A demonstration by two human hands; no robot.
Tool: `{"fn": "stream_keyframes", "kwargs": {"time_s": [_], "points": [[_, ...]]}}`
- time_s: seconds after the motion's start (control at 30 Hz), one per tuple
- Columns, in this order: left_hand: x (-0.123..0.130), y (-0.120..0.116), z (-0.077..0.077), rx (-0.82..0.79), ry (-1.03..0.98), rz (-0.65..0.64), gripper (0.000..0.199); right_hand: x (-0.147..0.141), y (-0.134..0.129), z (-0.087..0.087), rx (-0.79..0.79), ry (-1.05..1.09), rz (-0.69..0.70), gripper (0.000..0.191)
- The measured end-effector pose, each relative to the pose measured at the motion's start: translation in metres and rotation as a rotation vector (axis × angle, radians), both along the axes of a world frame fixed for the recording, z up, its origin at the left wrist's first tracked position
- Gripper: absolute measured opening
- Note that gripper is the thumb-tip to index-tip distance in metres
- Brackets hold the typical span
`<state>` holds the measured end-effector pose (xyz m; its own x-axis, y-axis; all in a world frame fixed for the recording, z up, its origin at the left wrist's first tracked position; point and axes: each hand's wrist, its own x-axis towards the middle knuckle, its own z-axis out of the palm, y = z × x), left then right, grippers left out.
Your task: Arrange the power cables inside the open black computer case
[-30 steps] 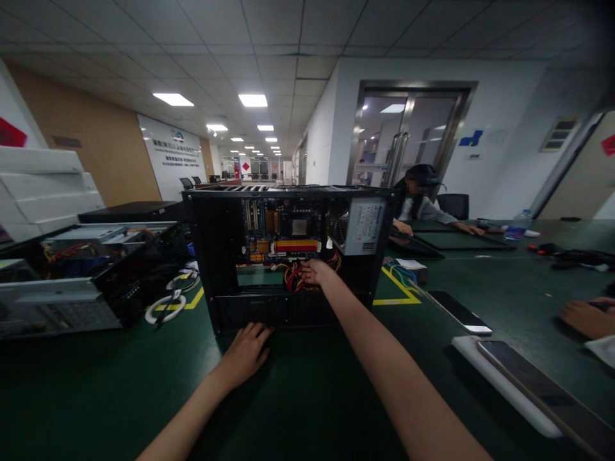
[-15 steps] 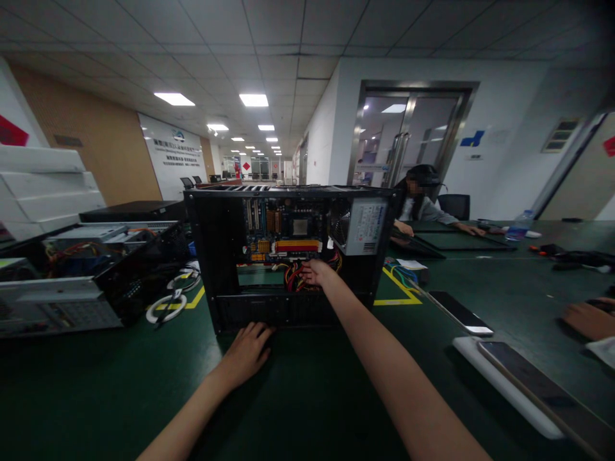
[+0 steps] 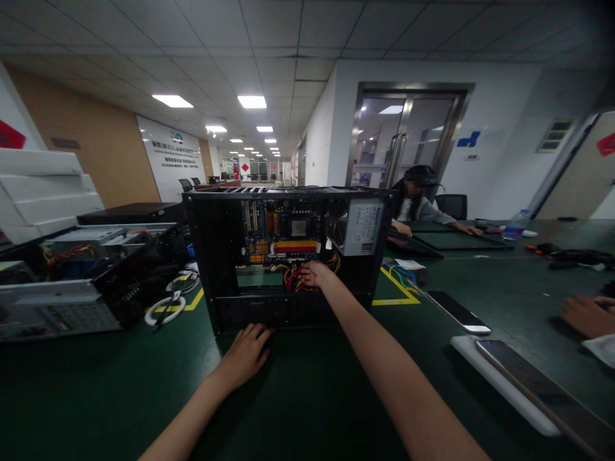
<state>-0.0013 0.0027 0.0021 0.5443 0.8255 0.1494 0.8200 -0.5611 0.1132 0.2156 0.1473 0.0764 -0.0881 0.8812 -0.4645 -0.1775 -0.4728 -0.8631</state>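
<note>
An open black computer case (image 3: 298, 310) stands upright in front of me on the green table. Inside it show a motherboard (image 3: 259, 221) with red and yellow memory slots and, at the upper right, a silver power supply (image 3: 364, 227). A bundle of coloured power cables (image 3: 291, 280) hangs below the board. My right hand (image 3: 317, 274) reaches into the case with its fingers curled on these cables; the fingertips are partly hidden. My left hand (image 3: 246, 352) lies flat on the table, fingers spread, its tips against the lower front edge of the case.
To the left lie another opened computer case (image 3: 72, 310) and a coiled white cable (image 3: 164, 310). Several phones, including a dark one (image 3: 459, 312), lie at the right. A co-worker (image 3: 418, 198) sits behind dark panels; another person's hand (image 3: 587, 317) is at the right edge.
Both hands stay where they were, the right one on the cables and the left on the table. Only the camera view has shifted slightly.
</note>
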Motion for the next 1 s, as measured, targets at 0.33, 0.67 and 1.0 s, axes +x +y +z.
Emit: {"fn": "stream_keyframes", "kwargs": {"time_s": [0.33, 0.67, 1.0], "points": [[0.0, -0.001, 0.002, -0.012, -0.007, -0.001, 0.04, -0.001, 0.001, -0.007, 0.034, -0.087, 0.1, 0.01], [0.0, -0.003, 0.004, -0.021, -0.01, 0.005, 0.041, 0.002, -0.014, 0.004, 0.073, -0.201, -0.064, 0.006], [0.001, -0.005, 0.008, -0.031, -0.01, 0.008, 0.04, 0.014, -0.021, 0.01, 0.138, -0.146, -0.33, 0.015]]}}
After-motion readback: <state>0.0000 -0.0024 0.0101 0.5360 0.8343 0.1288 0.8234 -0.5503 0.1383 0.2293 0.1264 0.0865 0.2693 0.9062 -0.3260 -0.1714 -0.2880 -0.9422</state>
